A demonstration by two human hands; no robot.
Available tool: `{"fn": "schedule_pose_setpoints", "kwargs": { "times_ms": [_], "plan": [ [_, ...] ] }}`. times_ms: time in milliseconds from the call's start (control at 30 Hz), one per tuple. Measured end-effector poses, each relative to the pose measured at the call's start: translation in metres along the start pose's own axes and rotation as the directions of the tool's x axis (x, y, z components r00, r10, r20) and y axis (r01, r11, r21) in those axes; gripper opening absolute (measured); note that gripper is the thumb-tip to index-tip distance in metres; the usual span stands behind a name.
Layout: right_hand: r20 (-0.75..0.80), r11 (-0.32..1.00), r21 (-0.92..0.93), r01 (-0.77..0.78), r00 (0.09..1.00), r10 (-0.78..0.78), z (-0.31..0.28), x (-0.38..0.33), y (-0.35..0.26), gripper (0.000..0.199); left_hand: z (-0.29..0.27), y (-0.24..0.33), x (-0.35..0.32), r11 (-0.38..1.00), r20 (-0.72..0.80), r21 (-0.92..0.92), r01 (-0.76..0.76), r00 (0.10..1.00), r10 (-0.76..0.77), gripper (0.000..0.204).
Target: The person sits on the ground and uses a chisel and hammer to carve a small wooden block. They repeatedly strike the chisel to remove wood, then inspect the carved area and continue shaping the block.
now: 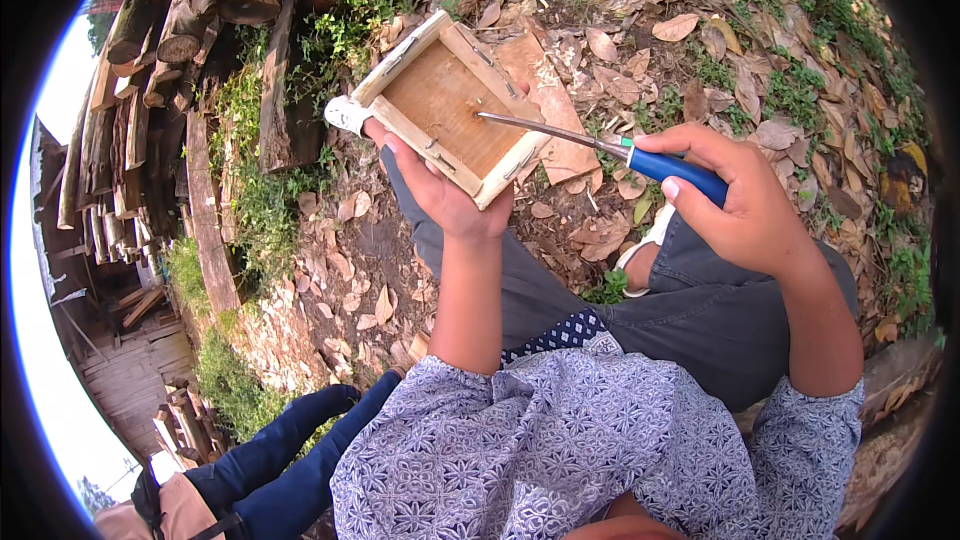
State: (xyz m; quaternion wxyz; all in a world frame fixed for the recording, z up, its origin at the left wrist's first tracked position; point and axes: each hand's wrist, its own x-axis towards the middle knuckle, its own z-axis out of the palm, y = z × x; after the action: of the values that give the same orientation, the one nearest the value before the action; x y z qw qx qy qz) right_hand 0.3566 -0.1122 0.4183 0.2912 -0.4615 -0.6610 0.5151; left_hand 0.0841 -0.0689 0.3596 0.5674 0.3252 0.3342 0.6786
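Observation:
My left hand (455, 195) grips a shallow wooden box (515, 162) by its lower left side, with part of the hand hidden beneath. The box is a rectangular frame of pale strips around a brown flat panel, with small metal pieces along the strips. My right hand (735, 195) is closed around a blue-handled tool (685, 176) with a long, tapering steel tip; its exact kind is not clear. The tip points left, over the panel inside the box. A small green part shows near the handle's front end.
A thin wooden board (560, 130) lies on the leaf-covered ground beyond the box. Stacked logs (180, 40) and a long plank (210, 210) stand at left. Another person's blue-trousered legs (290, 475) are at lower left. My bent legs (690, 310) are beneath my hands.

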Motion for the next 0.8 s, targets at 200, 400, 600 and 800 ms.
{"fn": "schedule_pose_setpoints", "kwargs": {
  "times_ms": [200, 400, 600, 800],
  "plan": [
    [-0.1, 0.997, 0.031, 0.077, 0.992, -0.074, 0.008, 0.001, 0.011, 0.033, -0.01, -0.016, -0.004, 0.996, -0.167, -0.003, -0.091, 0.982, 0.089, 0.08],
    [-0.096, 0.999, 0.017, 0.038, 0.995, -0.036, 0.011, 0.002, 0.015, 0.031, -0.001, -0.02, -0.016, 1.0, -0.19, 0.027, 0.009, 0.982, -0.004, 0.068],
    [0.004, 0.994, 0.067, -0.088, 0.996, 0.088, 0.005, 0.003, 0.011, 0.035, -0.005, -0.02, -0.016, 0.989, -0.187, 0.146, 0.002, 0.982, 0.026, 0.066],
    [-0.053, 0.996, 0.086, 0.015, 0.999, -0.011, 0.011, 0.007, 0.025, 0.029, -0.006, -0.023, -0.014, 0.98, -0.169, 0.198, -0.012, 0.985, 0.046, 0.068]
  ]
}}
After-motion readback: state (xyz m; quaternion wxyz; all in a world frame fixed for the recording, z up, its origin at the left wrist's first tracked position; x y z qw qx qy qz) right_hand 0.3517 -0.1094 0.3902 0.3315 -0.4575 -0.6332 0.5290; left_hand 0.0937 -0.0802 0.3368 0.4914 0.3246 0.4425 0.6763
